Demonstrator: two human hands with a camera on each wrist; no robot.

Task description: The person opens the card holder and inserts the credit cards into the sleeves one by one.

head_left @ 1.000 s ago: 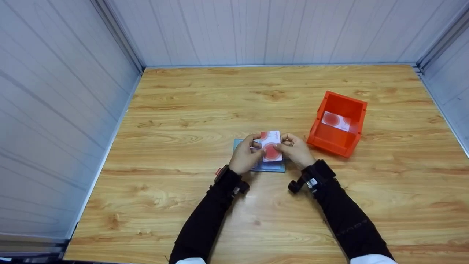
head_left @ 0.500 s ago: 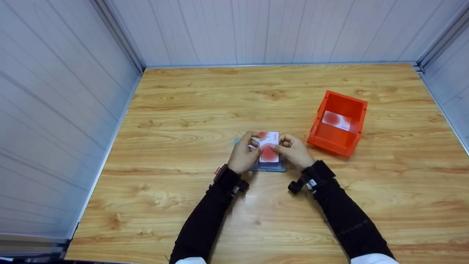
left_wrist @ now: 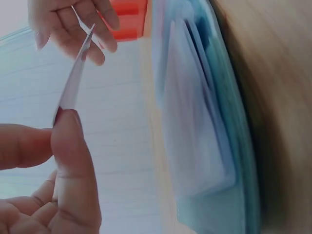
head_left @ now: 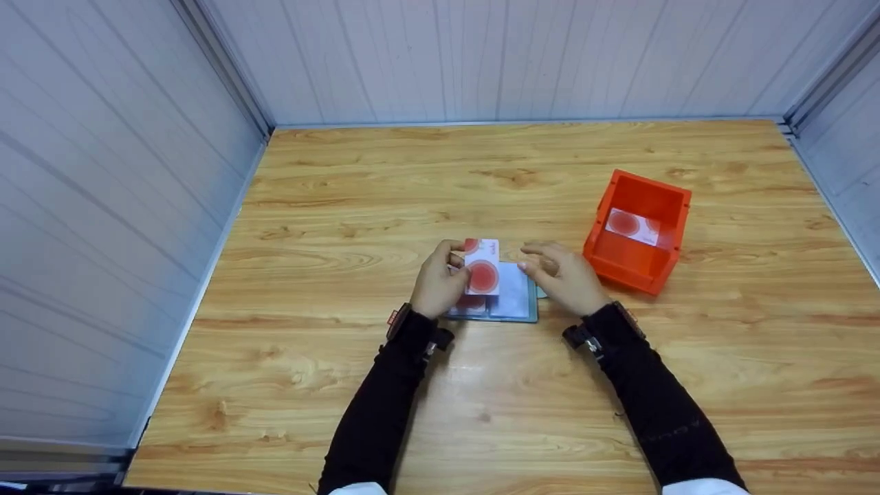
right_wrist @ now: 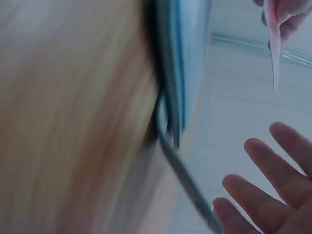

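My left hand pinches a white card with red circles between thumb and fingers, holding it above a card holder. In the left wrist view the card is seen edge-on, apart from the holder. The holder lies spread on the table, with a teal cover and clear sleeves; a reddish card shows in its left side, partly covered by the held card. My right hand hovers at the holder's right edge, fingers loosely spread and holding nothing. Beside it, a teal strap sticks out from the cover.
An orange-red open bin stands to the right, just beyond my right hand. Inside lies another red-and-white card. Pale panel walls enclose the wooden table at the back and sides.
Both hands held the card over the holder before. The right hand has let go and moved right, while the left has carried the card to the left, uncovering the holder's right side.
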